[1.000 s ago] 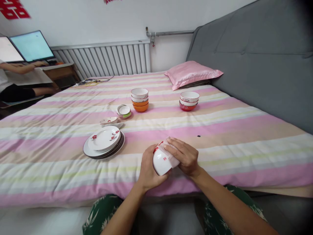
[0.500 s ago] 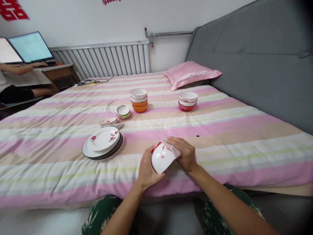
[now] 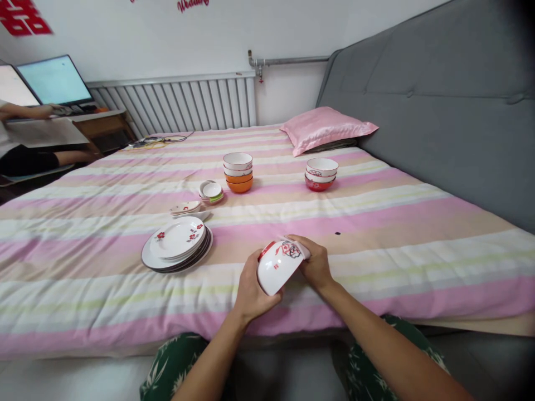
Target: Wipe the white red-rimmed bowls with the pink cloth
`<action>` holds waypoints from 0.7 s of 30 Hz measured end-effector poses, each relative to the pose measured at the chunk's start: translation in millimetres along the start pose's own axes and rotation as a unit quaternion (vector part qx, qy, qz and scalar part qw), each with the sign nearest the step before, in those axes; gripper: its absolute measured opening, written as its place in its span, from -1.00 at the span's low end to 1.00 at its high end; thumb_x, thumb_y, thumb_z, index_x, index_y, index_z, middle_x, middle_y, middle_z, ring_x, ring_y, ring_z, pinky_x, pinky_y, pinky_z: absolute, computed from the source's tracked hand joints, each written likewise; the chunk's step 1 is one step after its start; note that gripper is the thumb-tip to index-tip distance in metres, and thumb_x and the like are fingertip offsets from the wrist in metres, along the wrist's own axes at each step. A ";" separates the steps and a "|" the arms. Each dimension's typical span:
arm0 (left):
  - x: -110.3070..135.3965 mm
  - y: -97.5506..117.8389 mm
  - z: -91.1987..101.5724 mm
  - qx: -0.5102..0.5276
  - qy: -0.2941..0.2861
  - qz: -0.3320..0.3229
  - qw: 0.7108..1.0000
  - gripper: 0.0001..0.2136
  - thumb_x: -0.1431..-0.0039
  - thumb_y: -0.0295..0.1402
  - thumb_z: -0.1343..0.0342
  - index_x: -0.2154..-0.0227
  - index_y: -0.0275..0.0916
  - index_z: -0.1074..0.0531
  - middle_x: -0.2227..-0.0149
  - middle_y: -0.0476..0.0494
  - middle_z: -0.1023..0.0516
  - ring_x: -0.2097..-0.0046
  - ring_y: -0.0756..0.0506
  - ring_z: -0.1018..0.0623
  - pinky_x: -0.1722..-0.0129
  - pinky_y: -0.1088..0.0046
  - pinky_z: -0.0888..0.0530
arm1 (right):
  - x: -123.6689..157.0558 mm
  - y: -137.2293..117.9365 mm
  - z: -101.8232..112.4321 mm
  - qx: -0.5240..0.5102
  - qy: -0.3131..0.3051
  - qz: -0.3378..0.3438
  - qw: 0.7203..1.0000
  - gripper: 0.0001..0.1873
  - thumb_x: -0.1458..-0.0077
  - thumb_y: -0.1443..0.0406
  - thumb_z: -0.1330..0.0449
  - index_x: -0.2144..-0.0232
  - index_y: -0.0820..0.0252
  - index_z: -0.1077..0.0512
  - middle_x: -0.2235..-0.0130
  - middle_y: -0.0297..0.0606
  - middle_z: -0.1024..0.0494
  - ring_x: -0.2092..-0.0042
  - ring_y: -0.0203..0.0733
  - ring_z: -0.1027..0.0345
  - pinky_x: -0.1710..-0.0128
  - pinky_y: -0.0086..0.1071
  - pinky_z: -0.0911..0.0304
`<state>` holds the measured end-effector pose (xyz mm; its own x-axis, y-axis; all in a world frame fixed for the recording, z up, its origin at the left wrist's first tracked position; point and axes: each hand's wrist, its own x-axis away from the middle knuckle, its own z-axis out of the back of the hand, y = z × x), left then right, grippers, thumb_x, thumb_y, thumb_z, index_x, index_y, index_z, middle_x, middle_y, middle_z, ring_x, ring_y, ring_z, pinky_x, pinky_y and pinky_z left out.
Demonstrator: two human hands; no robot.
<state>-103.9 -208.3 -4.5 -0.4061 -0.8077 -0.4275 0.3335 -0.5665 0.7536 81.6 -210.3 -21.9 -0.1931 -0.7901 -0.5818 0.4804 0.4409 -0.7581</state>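
Observation:
A white bowl (image 3: pixel 277 269) with red and dark painted decoration is tilted on its side just above the near part of the bed. My left hand (image 3: pixel 253 292) is closed around its left side, thumb low near the rim. At the bowl's upper right edge, my right hand (image 3: pixel 314 262) is closed on a thin pale cloth (image 3: pixel 306 253), mostly covered by the fingers. To the left lies a stack of plates (image 3: pixel 178 238), the top one white with red flowers.
Farther back on the striped bed (image 3: pixel 376 239) stand a stack of orange and white bowls (image 3: pixel 238 174) and a stack of red and white bowls (image 3: pixel 321 174). Small dishes (image 3: pixel 211 191) sit near the plates. A pink pillow (image 3: pixel 328 128) lies by the grey headboard (image 3: pixel 418 111). Another person sits at far left.
My right hand and the cloth have slid slightly along the bowl's edge, uncovering more of the dark painted pattern. My left hand keeps its hold. The other person's hand has shifted at the desk.

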 end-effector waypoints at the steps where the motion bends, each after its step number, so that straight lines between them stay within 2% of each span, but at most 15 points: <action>1: -0.2 0.2 0.2 0.002 0.000 0.000 1.000 -0.31 0.26 -0.40 -0.17 -0.05 -0.24 -0.12 0.01 -0.27 -0.38 0.02 -0.28 -0.44 0.03 0.10 -0.39 | 0.3 1.1 -0.8 -0.008 0.000 -0.010 1.000 -0.60 0.09 0.41 -0.14 0.13 0.14 -0.49 0.12 -0.23 -0.59 0.09 -0.09 -0.48 0.06 -0.25 -0.38; 12: -2.6 4.4 0.5 0.007 0.002 0.007 1.000 -0.33 0.26 -0.41 -0.15 -0.04 -0.24 -0.13 0.01 -0.28 -0.39 0.03 -0.27 -0.44 0.06 0.10 -0.40 | -2.5 -2.8 -5.1 -0.072 -0.020 -0.081 0.994 -0.68 0.05 0.36 -0.16 0.18 0.16 -0.51 0.19 -0.24 -0.61 0.16 -0.08 -0.50 0.16 -0.27 -0.41; 18: 0.5 2.3 3.9 -0.019 -0.002 -0.010 1.000 -0.31 0.25 -0.41 -0.18 -0.05 -0.22 -0.10 0.01 -0.27 -0.38 0.03 -0.28 -0.45 0.05 0.12 -0.41 | 0.1 -1.9 -6.8 -0.074 -0.007 -0.069 0.995 -0.67 0.03 0.35 -0.15 0.16 0.15 -0.50 0.17 -0.26 -0.61 0.15 -0.09 -0.50 0.15 -0.26 -0.42; 21: 2.5 -0.8 5.4 -0.065 0.000 -0.049 0.997 -0.28 0.25 -0.39 -0.21 -0.07 -0.23 -0.10 -0.01 -0.29 -0.37 0.01 -0.30 -0.44 0.04 0.09 -0.40 | 1.4 -3.3 -4.2 -0.042 0.022 -0.018 0.999 -0.69 0.01 0.33 -0.18 0.15 0.13 -0.50 0.15 -0.25 -0.60 0.14 -0.09 -0.50 0.12 -0.24 -0.42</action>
<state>-109.8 -208.9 -3.5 -0.4427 -0.7477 -0.4948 0.4001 -0.6586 0.6373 76.1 -211.2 -21.4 -0.2474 -0.7867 -0.5655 0.3989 0.4492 -0.7994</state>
